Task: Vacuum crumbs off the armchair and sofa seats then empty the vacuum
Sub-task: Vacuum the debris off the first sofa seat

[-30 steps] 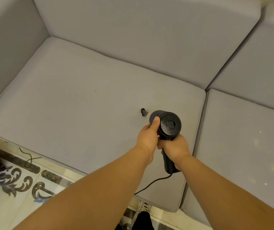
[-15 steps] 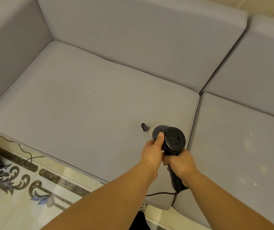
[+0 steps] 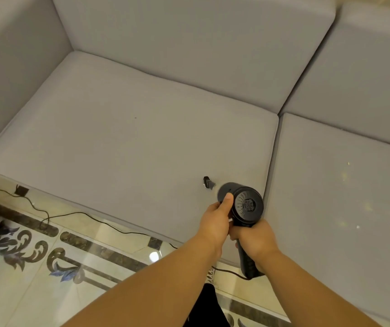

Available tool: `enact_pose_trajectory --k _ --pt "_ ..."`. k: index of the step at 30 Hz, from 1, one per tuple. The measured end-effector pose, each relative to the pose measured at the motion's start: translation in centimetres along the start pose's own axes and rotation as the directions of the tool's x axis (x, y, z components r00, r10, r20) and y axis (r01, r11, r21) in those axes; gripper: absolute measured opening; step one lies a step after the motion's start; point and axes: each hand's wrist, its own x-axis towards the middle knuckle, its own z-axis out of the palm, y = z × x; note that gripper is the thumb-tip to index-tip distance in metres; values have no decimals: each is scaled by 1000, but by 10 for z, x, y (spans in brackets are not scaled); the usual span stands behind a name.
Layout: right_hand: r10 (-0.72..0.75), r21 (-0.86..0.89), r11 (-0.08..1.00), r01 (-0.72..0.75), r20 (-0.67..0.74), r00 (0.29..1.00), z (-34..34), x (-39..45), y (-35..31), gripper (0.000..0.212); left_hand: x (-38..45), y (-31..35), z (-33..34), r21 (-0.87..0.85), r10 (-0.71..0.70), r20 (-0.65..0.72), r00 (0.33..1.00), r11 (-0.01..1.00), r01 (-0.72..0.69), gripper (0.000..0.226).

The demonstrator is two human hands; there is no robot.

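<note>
Black handheld corded vacuum (image 3: 243, 206) held in both grips over the grey fabric sofa seat cushion (image 3: 128, 138). Right grip (image 3: 256, 239) wrapped round the handle, directly below the round vented motor housing. Left grip (image 3: 215, 220) curled against the housing's left side, thumb pressed on the body. Narrow black nozzle tip (image 3: 207, 182) sits just up-left of the left grip, touching the cushion near its front right corner. Pale crumbs (image 3: 345, 177) scattered on the adjacent grey seat cushion (image 3: 330, 208), well right of the right grip. Black cord (image 3: 90, 217) trails from the handle base across the patterned tile floor (image 3: 36, 279), left of both grips.
</note>
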Motion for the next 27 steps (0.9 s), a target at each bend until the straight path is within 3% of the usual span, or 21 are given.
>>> enact_pose_trajectory --k 4,11,16,23,27 --pt "-5 14 1000 5 -21 1000 9 -17 15 29 -14 -12 -13 -15 1 27 1000 1000 -1 31" --pt "-23 42 999 29 -134 991 7 -30 34 31 -21 -23 -5 43 -35 118 992 999 30 43" --pt "-10 95 995 21 -111 994 32 -28 39 29 -14 -31 -24 105 -3 47 999 994 -2 49" --pt "-66 80 995 65 15 998 76 -26 23 32 -19 -20 -68 2 62 -69 996 998 -62 35" --pt "-61 117 991 70 -80 995 60 -30 26 30 -23 -17 -52 12 49 -1 999 999 -49 36"
